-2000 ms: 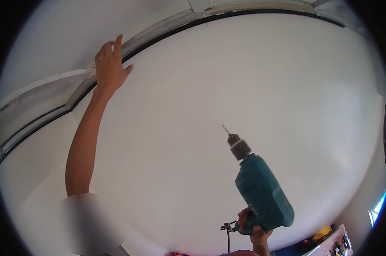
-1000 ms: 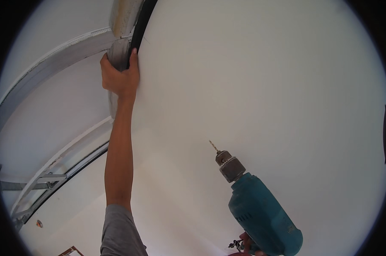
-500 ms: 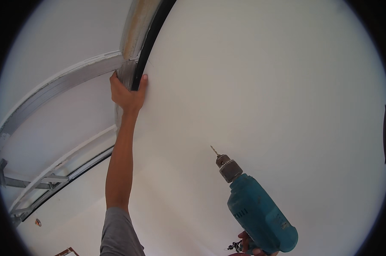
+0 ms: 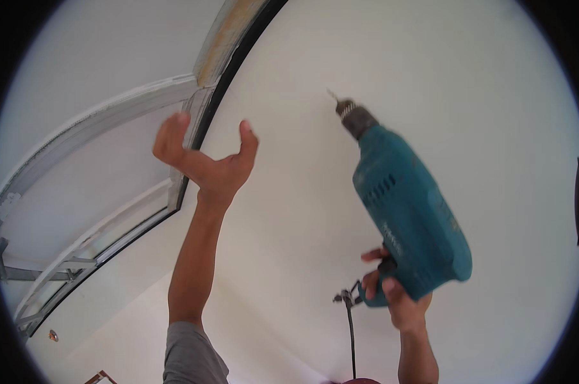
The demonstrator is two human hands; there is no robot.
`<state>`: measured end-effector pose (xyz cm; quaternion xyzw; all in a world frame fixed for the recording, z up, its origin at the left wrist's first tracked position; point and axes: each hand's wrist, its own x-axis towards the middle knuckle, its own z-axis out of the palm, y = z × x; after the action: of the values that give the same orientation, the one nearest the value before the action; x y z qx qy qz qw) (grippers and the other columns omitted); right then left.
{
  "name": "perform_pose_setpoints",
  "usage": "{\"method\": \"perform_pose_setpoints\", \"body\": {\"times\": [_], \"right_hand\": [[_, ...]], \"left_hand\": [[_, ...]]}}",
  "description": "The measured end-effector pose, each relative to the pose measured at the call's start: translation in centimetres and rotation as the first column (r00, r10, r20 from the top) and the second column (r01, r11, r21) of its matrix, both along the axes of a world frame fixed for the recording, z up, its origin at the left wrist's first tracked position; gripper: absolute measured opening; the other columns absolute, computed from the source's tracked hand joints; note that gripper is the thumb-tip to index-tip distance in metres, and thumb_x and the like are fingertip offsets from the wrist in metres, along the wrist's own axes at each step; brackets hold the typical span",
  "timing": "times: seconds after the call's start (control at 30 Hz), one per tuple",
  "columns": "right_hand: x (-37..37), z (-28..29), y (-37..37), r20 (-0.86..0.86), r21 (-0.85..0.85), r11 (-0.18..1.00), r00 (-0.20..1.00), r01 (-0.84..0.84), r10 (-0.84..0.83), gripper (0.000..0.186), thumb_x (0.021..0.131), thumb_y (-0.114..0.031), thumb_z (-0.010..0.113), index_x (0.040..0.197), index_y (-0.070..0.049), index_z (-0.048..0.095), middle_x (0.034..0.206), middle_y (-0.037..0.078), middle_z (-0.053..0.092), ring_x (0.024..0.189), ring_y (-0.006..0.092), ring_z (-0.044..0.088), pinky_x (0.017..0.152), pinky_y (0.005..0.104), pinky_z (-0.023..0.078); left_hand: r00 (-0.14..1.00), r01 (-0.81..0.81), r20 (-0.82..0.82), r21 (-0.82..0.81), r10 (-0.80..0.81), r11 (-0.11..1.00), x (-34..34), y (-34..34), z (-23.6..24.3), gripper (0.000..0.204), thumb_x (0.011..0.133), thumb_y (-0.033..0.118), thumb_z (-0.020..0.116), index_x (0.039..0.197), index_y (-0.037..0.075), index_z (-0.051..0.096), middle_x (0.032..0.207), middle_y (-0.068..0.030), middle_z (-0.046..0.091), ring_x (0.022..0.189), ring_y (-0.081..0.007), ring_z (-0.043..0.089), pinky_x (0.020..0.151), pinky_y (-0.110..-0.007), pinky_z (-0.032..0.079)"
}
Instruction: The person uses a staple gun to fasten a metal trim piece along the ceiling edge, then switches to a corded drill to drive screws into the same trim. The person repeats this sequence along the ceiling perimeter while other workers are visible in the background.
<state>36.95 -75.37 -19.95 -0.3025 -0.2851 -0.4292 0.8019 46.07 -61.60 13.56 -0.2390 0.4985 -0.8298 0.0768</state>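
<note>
In the head view, a teal drill point(image 4: 410, 211) is gripped at its handle by the right hand point(image 4: 392, 291) at about 4 o'clock, its bit point(image 4: 333, 96) aimed at the white ceiling point(image 4: 430, 64), while the left hand point(image 4: 207, 163) is held open, fingers spread, near the metal rail point(image 4: 222, 45) at 11 o'clock.

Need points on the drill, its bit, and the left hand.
drill point(image 4: 408, 211), head view, middle of the teal body
bit point(image 4: 332, 96), head view, thin tip ahead of the chuck
left hand point(image 4: 214, 171), head view, on the palm, fingers spread
</note>
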Motion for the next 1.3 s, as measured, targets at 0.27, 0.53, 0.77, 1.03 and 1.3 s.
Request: {"method": "perform_pose_setpoints", "body": {"times": [0.27,0.53,0.77,1.03,1.3], "right_hand": [[2.0,9.6,-0.7,0.317,0.107,0.986,0.944,-0.129,0.089,0.05,0.087,-0.013,0.068,0.129,0.01,0.054,0.109,0.021,0.067,0.067,0.018,0.064,0.061,0.0308,0.052],[2.8,14.8,-0.4,0.397,0.16,0.967,0.91,-0.199,0.121,0.036,0.084,-0.005,0.059,0.116,0.01,0.06,0.099,0.016,0.068,0.063,0.0135,0.06,0.059,0.0294,0.05],[3.6,15.5,-0.8,0.443,0.154,0.957,0.883,-0.246,0.156,0.03,0.083,-0.005,0.059,0.109,0.01,0.062,0.095,0.016,0.068,0.063,0.0128,0.06,0.058,0.0298,0.05],[3.9,16.3,-0.6,0.466,0.15,0.939,0.86,-0.31,0.209,0.029,0.083,-0.003,0.057,0.109,0.01,0.062,0.095,0.016,0.068,0.063,0.0126,0.06,0.058,0.0299,0.05],[3.6,16.5,-0.9,0.497,0.147,0.917,0.83,-0.37,0.255,0.032,0.084,-0.001,0.056,0.114,0.01,0.061,0.108,0.018,0.066,0.063,0.014,0.061,0.057,0.0306,0.051]], "left_hand": [[0.804,-0.376,-0.474,0.061,0.359,0.925,-7.4,-9.3,8.7,0.069,0.081,0.022,0.084,0.13,-0.012,0.049,0.108,-0.034,0.066,0.105,-0.0486,0.065,0.092,-0.049,0.053],[0.882,-0.284,-0.366,0.087,0.296,0.955,-6.2,-10.6,9.4,0.058,0.08,0.02,0.085,0.116,-0.011,0.052,0.101,-0.0359,0.066,0.097,-0.0479,0.068,0.083,-0.047,0.055],[0.811,-0.259,-0.52,0.094,0.269,0.961,-6.1,-11.5,9.2,0.059,0.078,0.019,0.085,0.115,-0.012,0.051,0.093,-0.0348,0.069,0.087,-0.0423,0.073,0.076,-0.043,0.059],[0.922,-0.3,-0.27,-0.041,0.278,0.953,-5.3,-11.3,9.6,0.079,0.08,0.02,0.083,0.137,-0.018,0.043,0.097,-0.033,0.07,0.088,-0.0391,0.074,0.078,-0.04,0.059],[0.754,-0.244,-0.607,0.094,0.25,0.965,-6.8,-11.8,9.3,0.053,0.08,0.017,0.083,0.113,-0.01,0.051,0.09,-0.0294,0.07,0.083,-0.0333,0.074,0.073,-0.038,0.059]]}}
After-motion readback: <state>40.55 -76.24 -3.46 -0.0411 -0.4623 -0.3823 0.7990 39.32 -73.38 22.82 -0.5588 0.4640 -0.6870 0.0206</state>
